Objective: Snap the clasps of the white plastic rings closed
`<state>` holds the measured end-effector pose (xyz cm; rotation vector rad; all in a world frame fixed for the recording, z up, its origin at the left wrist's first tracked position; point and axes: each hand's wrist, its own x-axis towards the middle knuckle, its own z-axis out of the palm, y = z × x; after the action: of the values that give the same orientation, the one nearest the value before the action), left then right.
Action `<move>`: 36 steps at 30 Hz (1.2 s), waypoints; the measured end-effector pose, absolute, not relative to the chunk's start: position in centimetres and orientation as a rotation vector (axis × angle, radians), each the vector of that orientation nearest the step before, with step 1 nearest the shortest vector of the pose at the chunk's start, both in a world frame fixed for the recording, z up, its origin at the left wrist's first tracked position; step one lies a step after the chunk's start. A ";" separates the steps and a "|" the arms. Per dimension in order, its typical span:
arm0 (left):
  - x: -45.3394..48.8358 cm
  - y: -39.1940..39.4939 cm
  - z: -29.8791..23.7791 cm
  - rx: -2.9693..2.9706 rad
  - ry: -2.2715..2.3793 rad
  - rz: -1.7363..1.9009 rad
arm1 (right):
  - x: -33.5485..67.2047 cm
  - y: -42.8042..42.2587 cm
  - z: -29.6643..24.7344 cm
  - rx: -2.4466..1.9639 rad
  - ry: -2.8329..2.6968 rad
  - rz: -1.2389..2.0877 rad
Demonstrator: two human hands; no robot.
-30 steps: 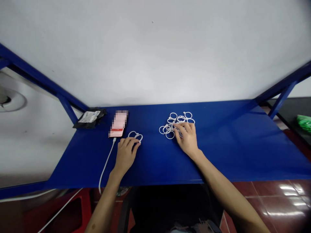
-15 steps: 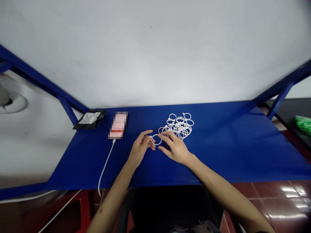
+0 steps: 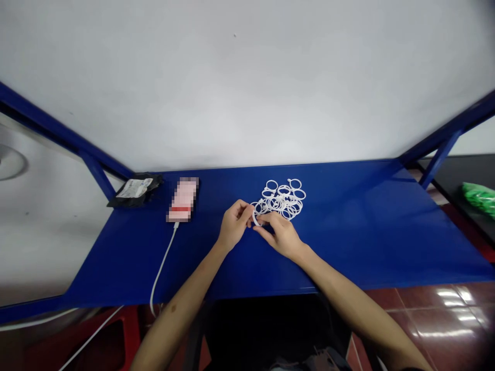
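Between my two hands is a white ring (image 3: 255, 218), turned partly edge-on. My left hand (image 3: 235, 222) pinches its left side between thumb and fingers. On the other side, my right hand (image 3: 281, 233) grips the ring with thumb and fingertips; the fingers hide part of it. Just beyond my hands lies a loose pile of similar white rings (image 3: 284, 190) with small knobs, spread over the blue table (image 3: 348, 226). Some rings of the pile overlap, and my right hand covers its near edge.
A phone (image 3: 183, 199), blurred by pixels, lies left on the table with a white cable (image 3: 162, 268) running over the front edge. Behind it sits a black package (image 3: 135, 189) with a label. Blue frame bars flank the table, and a white wall rises behind. A green bag (image 3: 479, 198) is far right.
The ring has turned from lying flat to nearly edge-on. My left hand has moved right, closer to my right hand, and both now hold the ring. The view has shifted slightly.
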<state>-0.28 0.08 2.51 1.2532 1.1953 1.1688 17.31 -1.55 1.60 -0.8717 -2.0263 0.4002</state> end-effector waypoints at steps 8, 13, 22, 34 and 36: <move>-1.1 0.2 1.4 1.452 1.191 1.165 | 17.5 -1.7 2.4 -1.034 -1.806 0.637; -1.1 0.1 1.4 1.441 1.184 1.178 | 17.4 -1.5 2.8 -1.018 -1.663 0.931; -1.0 0.2 1.6 1.434 1.185 1.216 | 17.5 -1.4 2.4 -1.013 -1.577 1.096; -1.0 0.3 1.9 1.466 1.140 1.240 | 17.7 -1.4 2.7 -1.011 -1.575 1.114; -0.9 0.3 2.0 1.467 1.140 1.233 | 17.7 -1.4 2.8 -1.012 -1.566 1.128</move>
<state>-0.92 0.27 1.98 1.4671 1.1401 1.2332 17.72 -1.43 2.79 -1.0118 -1.5663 1.1277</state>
